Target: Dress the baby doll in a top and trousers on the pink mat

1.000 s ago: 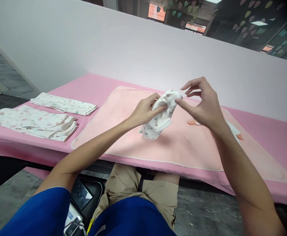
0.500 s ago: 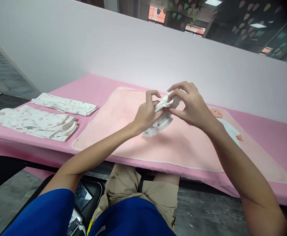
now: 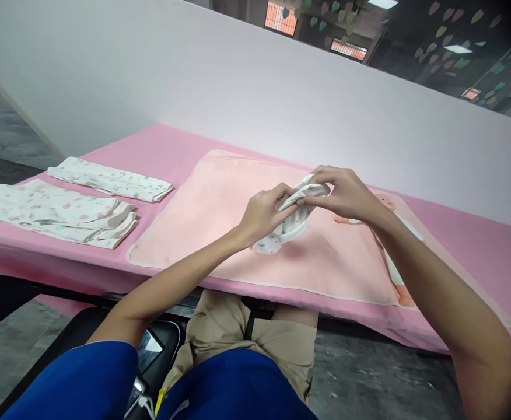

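Both hands hold a small white printed cloth (image 3: 291,226), bunched up above the pink mat; it looks like a baby garment, though its exact kind is hard to make out. My left hand (image 3: 265,211) pinches its left side between thumb and fingers. On the other side, my right hand (image 3: 342,191) grips the gathered upper edge, thumb below and fingers above. A loose flap hangs under the hands, over the peach mat (image 3: 233,186). Behind my right forearm lies a baby doll (image 3: 396,256) in white clothes, partly hidden by the arm.
Two folded printed cloths lie at the left of the pink table (image 3: 159,146): a narrow one (image 3: 111,179) behind and a wider stack (image 3: 58,213) in front. A white wall (image 3: 220,76) stands behind the table. A black chair with a phone-like device (image 3: 150,350) is by my left side.
My right hand has come down slightly and its raised fingers have closed onto the cloth. My left index finger has lowered onto it too. More of the doll shows now.
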{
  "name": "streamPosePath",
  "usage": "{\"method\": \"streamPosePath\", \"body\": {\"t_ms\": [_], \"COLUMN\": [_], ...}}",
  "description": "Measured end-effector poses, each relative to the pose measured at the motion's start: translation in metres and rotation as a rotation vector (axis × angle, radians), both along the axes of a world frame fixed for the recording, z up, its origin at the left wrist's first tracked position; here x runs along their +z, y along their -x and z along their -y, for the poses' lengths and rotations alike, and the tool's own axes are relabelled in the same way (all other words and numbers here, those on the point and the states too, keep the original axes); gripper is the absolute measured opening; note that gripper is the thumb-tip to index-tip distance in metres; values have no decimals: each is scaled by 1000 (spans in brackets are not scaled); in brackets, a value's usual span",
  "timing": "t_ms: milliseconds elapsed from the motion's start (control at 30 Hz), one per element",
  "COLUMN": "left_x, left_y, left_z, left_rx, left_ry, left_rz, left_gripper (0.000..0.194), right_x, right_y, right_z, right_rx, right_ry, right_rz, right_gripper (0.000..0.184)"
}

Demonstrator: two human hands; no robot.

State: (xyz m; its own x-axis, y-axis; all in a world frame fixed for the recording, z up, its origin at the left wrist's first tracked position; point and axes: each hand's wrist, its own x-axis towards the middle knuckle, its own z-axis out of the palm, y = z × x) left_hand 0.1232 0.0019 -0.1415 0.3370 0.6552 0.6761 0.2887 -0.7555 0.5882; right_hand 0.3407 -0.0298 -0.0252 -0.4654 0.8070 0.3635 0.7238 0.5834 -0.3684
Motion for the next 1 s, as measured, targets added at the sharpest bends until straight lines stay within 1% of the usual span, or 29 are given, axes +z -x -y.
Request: {"method": "streamPosePath", "body": {"t_ms": [67, 133, 167, 233, 267, 300, 333, 367, 433, 500, 600, 667, 700, 767, 833, 933, 1000], "left_x": [-6, -11, -13, -15, -16, -16, -17, -17, -18, -20, -26, -34, -39, -50, -60, -68, -65], "left_y": [1, 2, 2, 2, 1, 1, 1, 1, 2, 4, 4, 1, -2, -8, -13, -15, -12], "left_z": [3, 10, 15, 26, 31, 37, 42, 46, 54, 59, 59, 54, 51, 42, 34, 27, 26], "left_rx": [45, 129, 185, 298, 329, 334, 302, 236, 41, -176, -478, -628, -676, -728, -727, -641, -589], "left_ry": [-107, -209, -236, -246, -240, -224, -192, -138, 39, 251, 536, 704, 772, 849, 839, 697, 594], "left_rz": [1, -9, -12, 9, 34, 68, 105, 144, 221, 289, 406, 523, 579, 627, 591, 482, 461], "left_gripper": [28, 28, 28, 25, 23, 22, 23, 24, 32, 44, 60, 70, 73, 76, 74, 68, 65], "right_x": [-2, -2, -1, 1, 2, 3, 4, 5, 5, 5, 4, 5, 6, 7, 8, 9, 9], "right_y": [3, 7, 9, 14, 16, 18, 20, 22, 24, 26, 26, 27, 27, 28, 29, 31, 30], "right_z": [1, 4, 6, 9, 11, 12, 14, 15, 17, 19, 22, 24, 25, 27, 28, 30, 30], "right_rx": [20, 28, 31, 45, 58, 74, 91, 106, 130, 149, 181, 186, 182, 166, 154, 149, 149], "right_ry": [-96, -160, -182, -210, -216, -220, -223, -223, -226, -229, -216, -200, -189, -161, -130, -106, -99], "right_rz": [19, 40, 45, 51, 55, 61, 67, 73, 80, 77, 59, 29, 5, -58, -118, -160, -161], "right_gripper": [23, 19, 17, 14, 13, 13, 13, 14, 14, 12, 9, 10, 10, 11, 11, 12, 14]}}
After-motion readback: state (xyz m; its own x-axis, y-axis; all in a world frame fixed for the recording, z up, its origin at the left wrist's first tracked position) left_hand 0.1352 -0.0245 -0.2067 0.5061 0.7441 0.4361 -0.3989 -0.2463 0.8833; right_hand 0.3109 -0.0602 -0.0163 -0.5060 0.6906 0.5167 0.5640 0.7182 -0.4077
